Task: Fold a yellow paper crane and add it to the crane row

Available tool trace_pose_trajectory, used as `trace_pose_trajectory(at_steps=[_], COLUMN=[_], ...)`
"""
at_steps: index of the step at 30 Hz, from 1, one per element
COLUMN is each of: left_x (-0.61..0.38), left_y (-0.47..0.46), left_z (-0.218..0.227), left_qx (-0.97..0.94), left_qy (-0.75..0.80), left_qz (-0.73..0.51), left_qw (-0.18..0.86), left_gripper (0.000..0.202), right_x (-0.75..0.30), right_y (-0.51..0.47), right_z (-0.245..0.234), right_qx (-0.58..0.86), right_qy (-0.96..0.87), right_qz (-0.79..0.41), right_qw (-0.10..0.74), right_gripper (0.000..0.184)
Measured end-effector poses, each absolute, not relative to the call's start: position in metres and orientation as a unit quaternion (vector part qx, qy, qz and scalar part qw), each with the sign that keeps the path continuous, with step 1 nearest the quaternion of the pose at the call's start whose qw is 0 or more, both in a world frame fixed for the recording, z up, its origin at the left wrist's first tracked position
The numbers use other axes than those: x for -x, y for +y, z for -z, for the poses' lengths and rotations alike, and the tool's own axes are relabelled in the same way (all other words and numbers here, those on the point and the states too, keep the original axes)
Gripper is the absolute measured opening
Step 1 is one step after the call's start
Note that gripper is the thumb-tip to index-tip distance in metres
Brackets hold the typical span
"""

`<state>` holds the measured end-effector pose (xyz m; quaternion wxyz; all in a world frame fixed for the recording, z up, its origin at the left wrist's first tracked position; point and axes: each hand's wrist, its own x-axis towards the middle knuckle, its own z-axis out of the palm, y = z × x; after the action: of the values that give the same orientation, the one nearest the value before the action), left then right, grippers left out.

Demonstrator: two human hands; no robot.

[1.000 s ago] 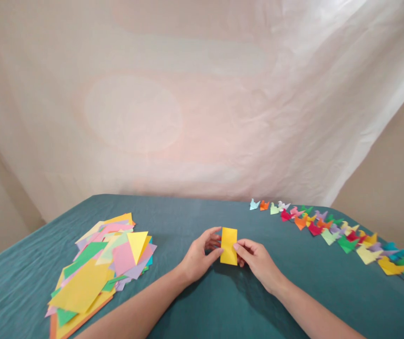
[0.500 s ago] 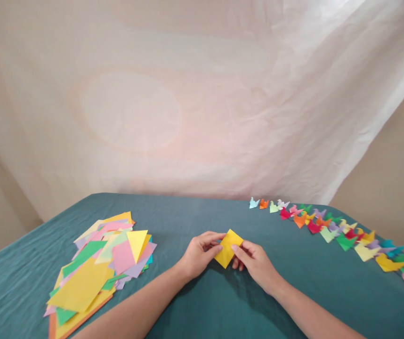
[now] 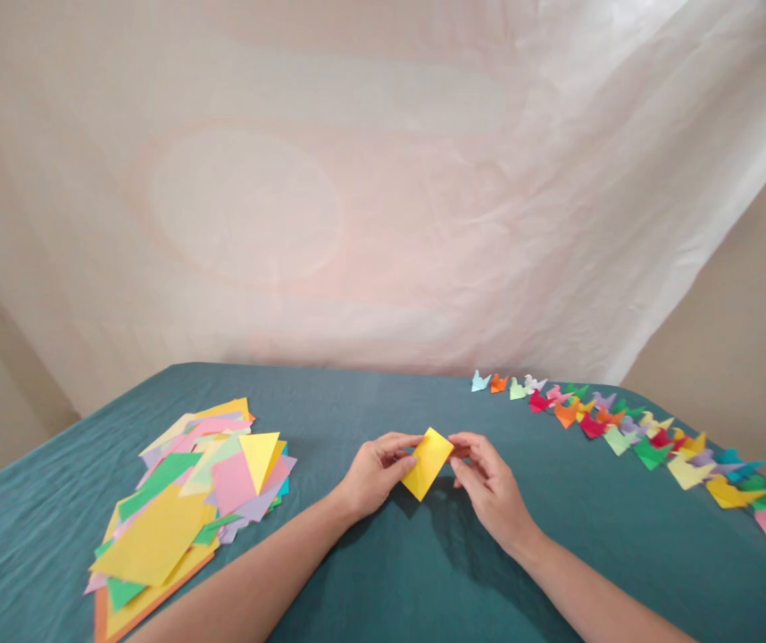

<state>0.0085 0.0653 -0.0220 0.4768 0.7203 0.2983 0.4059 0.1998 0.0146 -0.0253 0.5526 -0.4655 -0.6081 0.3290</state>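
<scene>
A small folded square of yellow origami paper [image 3: 427, 464] is held above the cloth, tilted with one corner up. My left hand [image 3: 378, 475] is closed on its left edge, thumb in front and fingers behind. Close at the right edge is my right hand [image 3: 488, 487], its thumb and index finger parted. The index fingertip is at the paper's right corner; whether it touches cannot be made out. Some of the right fingers are hidden behind the thumb side of that hand.
At the left lies a loose pile of coloured paper sheets [image 3: 155, 536], topped by a folded yellow piece [image 3: 260, 460]. Several folded paper birds [image 3: 653, 455] stand in rows along the right side of the table with a dark green cloth [image 3: 370, 589]. A pale sheet [image 3: 383, 223] hangs behind.
The yellow paper looks narrower and is turned slightly. My right thumb has come off its front face, and the right hand has drawn a little to the right. The left hand keeps its grip.
</scene>
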Motion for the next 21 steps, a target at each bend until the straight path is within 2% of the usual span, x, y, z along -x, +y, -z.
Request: trace_pose_trajectory(at_steps=[11,21], left_x=[-0.0065,-0.0071], left_y=[0.0668,0.0640], left_z=[0.0222,0.0163], left_qx=[-0.695,-0.659], left_qy=[0.300,0.320], left_qz=[-0.396,-0.391], left_qw=[0.520,0.557], left_gripper=[0.033,0.038], right_x=[-0.1998,-0.1977], right_y=[0.0165,0.0164], right_z=[0.0293,0.0258], right_qx=[0.484,0.479], right_qy=[-0.628,-0.612], right_qz=[-0.316,-0.322], right_qw=[0.520,0.541], right_gripper=[0.025,0.030])
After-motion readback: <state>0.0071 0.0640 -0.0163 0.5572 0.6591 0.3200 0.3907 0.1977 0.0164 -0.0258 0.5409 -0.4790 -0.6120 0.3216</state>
